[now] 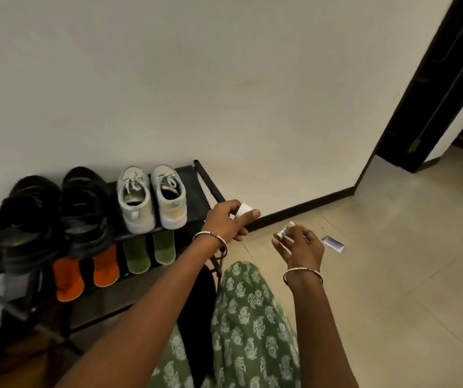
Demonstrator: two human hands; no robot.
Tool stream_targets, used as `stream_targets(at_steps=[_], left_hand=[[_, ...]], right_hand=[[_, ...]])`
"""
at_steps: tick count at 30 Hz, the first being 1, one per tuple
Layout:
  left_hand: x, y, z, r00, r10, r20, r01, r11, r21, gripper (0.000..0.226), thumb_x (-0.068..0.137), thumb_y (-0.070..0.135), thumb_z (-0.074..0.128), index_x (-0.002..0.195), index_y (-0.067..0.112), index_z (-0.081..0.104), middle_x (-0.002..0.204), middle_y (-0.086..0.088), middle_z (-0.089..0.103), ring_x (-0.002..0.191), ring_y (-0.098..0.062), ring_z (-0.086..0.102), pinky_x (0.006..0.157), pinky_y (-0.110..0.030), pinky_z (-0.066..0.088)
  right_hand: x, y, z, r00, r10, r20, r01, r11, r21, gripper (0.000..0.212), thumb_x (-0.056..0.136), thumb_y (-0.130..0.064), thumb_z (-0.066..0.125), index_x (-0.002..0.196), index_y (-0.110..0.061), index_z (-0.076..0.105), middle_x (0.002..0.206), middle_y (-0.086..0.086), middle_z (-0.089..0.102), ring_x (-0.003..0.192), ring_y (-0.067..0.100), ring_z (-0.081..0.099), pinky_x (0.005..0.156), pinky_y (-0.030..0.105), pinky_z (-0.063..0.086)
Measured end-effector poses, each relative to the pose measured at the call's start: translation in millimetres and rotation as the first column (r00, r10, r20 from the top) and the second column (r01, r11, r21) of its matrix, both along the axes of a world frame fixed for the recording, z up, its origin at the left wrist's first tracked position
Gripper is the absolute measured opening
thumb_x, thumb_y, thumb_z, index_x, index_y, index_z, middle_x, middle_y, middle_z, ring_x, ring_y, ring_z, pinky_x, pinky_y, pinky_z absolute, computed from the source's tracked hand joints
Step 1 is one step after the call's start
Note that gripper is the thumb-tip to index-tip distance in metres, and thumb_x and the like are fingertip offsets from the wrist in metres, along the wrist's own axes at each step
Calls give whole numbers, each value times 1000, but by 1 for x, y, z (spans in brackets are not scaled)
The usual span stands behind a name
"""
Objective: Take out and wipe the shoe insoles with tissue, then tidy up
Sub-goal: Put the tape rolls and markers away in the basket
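Note:
A pair of pale grey-green sneakers (152, 197) stands on the top shelf of a black shoe rack (196, 186), toes to the wall. Just below them, two green insole-shaped pads (149, 252) lie side by side, with two orange ones (84, 273) to their left. My left hand (230, 219) hovers at the rack's right end, closed around a white wad of tissue (243, 210). My right hand (300, 247) is over the floor to the right and pinches a small white scrap (282, 232) with dark print between its fingertips.
Two pairs of black shoes (56, 214) fill the left of the top shelf. A small purple-and-white packet (334, 243) lies on the tiled floor to the right. My knee in green patterned cloth (250, 317) is below the hands. A dark door frame (432, 88) stands at the far right.

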State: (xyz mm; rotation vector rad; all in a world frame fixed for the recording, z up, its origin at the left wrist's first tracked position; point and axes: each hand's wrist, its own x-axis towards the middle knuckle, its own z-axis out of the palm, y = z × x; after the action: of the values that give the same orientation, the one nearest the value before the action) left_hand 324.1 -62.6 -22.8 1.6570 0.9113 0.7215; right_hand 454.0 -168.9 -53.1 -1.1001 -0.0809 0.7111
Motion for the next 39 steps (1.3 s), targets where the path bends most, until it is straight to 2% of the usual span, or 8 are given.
stream_targets(at_steps=[5,10,14,18,22,31,35,39], left_hand=[[-31,-11,0,975,113,189,-91,988,-123,19,90,30,73,94,13,67,85,-10,66,66,-18,70,58,-31,60],[-45,14,-3,949,229,217,-195,967,-167,20,89,25,75,101,10,67,87,-9,72,72,-15,71,63,-32,61],[-44,59,-1,912,356,204,-331,932,-147,35,79,22,83,98,8,57,93,-10,69,77,-20,74,60,-31,60],[-37,115,9,864,453,221,-432,891,-139,60,64,44,90,105,27,51,102,-1,66,88,-25,72,67,-38,62],[-29,174,39,804,524,280,-503,851,-151,51,72,26,88,113,21,59,98,3,69,80,-27,73,66,-42,62],[-54,224,136,763,622,176,-595,783,-183,44,65,41,90,100,29,68,95,3,73,80,-26,73,55,-34,58],[-86,227,200,746,659,99,-642,751,-156,43,65,41,91,99,30,67,93,9,73,83,-22,73,66,-49,61],[-128,222,256,710,704,36,-699,709,-90,45,66,39,92,100,29,64,93,11,71,82,-14,70,69,-47,61]], right_hand=[[-37,4,34,990,144,1,-143,983,111,27,88,-4,70,114,2,61,85,14,64,73,23,66,67,31,60],[-56,43,44,957,288,-26,-286,956,58,25,88,-1,69,111,5,65,89,14,67,80,22,67,77,32,61],[-57,105,49,943,331,-28,-331,943,7,25,88,-3,69,112,2,68,97,15,70,84,22,71,77,33,60],[-49,174,55,926,371,-68,-371,929,6,16,87,-5,69,103,-5,73,96,14,72,85,23,73,74,31,61],[-41,237,69,903,408,-137,-411,912,6,19,86,-8,70,104,-3,74,96,15,73,86,24,71,77,32,61],[-54,293,174,888,416,-196,-436,897,-70,14,87,-3,70,100,1,73,89,14,71,80,23,67,75,31,61],[-72,301,246,831,507,-229,-537,839,-88,17,87,-2,70,102,4,71,90,17,69,82,27,65,70,29,60],[-94,304,307,755,627,-193,-653,748,-123,16,87,-2,68,100,6,71,83,14,68,74,21,64,68,28,60]])
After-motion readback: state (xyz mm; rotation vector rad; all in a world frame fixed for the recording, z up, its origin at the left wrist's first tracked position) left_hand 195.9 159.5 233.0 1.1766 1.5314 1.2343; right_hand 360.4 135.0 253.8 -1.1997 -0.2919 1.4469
